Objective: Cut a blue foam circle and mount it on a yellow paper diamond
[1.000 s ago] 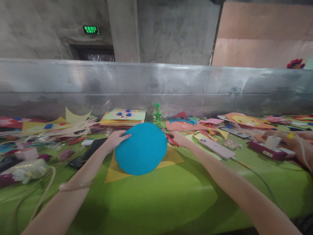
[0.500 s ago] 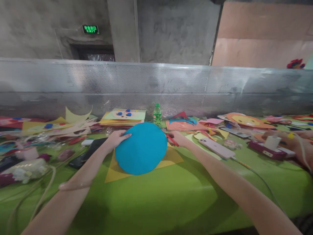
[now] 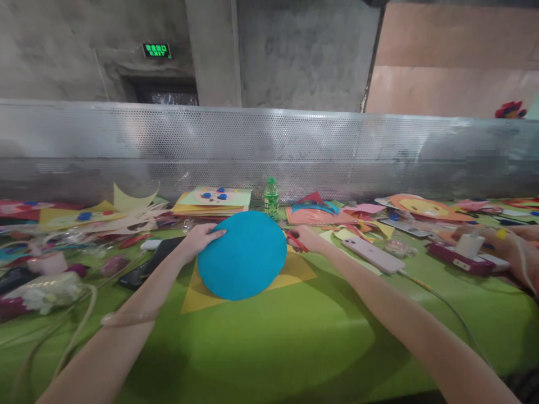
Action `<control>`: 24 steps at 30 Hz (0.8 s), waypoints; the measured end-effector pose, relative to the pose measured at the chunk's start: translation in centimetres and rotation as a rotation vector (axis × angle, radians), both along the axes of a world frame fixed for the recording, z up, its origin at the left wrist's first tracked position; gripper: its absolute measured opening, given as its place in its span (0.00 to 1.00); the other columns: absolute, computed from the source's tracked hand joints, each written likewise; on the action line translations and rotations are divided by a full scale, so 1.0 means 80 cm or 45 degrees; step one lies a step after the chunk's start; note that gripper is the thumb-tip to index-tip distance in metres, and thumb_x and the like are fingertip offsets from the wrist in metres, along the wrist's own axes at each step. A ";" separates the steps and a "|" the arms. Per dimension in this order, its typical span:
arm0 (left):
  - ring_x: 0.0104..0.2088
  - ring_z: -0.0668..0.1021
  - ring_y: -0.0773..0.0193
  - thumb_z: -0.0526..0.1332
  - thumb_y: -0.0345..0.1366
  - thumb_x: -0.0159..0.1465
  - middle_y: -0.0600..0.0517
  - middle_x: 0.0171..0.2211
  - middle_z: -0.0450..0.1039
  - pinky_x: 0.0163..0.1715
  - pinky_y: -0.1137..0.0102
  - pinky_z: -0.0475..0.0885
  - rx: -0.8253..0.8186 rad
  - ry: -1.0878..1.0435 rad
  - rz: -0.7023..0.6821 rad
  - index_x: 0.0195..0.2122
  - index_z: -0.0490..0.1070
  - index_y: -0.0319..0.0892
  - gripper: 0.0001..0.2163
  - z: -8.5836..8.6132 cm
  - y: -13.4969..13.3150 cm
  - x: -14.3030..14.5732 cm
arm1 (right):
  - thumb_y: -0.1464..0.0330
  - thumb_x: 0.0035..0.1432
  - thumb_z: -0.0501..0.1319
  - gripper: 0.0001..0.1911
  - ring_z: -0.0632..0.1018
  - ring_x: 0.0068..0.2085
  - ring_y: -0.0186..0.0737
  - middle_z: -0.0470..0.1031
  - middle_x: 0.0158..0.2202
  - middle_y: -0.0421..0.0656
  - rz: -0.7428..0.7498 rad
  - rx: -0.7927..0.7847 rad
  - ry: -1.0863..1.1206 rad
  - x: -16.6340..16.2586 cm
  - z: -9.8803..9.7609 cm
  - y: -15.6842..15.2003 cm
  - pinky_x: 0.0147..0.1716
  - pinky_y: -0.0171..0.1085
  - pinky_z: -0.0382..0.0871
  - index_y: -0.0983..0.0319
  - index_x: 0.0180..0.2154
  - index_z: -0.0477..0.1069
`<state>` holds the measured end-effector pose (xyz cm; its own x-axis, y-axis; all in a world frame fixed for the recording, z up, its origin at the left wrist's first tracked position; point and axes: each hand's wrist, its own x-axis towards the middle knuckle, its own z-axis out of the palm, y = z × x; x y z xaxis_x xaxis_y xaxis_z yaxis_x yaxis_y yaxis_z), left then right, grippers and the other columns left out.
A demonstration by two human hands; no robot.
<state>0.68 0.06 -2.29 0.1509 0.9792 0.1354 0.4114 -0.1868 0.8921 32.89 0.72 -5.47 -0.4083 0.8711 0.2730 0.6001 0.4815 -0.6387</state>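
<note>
A round sheet of blue paper (image 3: 242,258) is held up over the table, tilted towards me. My left hand (image 3: 202,238) grips its upper left edge, thumb on the near face and the other fingers behind. At the right edge, my right hand (image 3: 304,238) is closed around red-handled scissors (image 3: 297,242); the blades are mostly hidden by the hand and the paper. Beneath the blue paper, a yellow sheet (image 3: 295,271) lies on the green tablecloth (image 3: 252,348).
Behind the paper stands a green bottle (image 3: 272,199). A stack of coloured sheets (image 3: 210,202) lies left of it. A phone with a cable (image 3: 373,255) is at right, near a power strip (image 3: 461,258). Another person's hand (image 3: 509,247) shows at far right. A black case (image 3: 154,261) lies left.
The blue paper has shifted very slightly left at its right edge. Both hands stay almost where they were, still holding the paper and scissors.
</note>
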 end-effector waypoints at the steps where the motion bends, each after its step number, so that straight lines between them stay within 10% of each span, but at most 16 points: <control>1: 0.38 0.78 0.51 0.65 0.53 0.44 0.48 0.38 0.78 0.34 0.66 0.74 0.001 0.000 -0.002 0.40 0.75 0.43 0.26 0.000 0.000 0.000 | 0.68 0.46 0.54 0.06 0.69 0.19 0.29 0.68 0.18 0.39 0.005 -0.002 0.007 0.000 0.000 0.000 0.17 0.28 0.60 0.63 0.22 0.63; 24: 0.37 0.78 0.50 0.66 0.51 0.43 0.49 0.37 0.78 0.34 0.64 0.74 0.018 -0.034 0.007 0.39 0.76 0.44 0.24 0.000 0.001 -0.003 | 0.68 0.48 0.56 0.08 0.67 0.17 0.29 0.66 0.16 0.38 -0.034 -0.046 0.023 -0.003 0.018 -0.017 0.16 0.29 0.59 0.63 0.21 0.60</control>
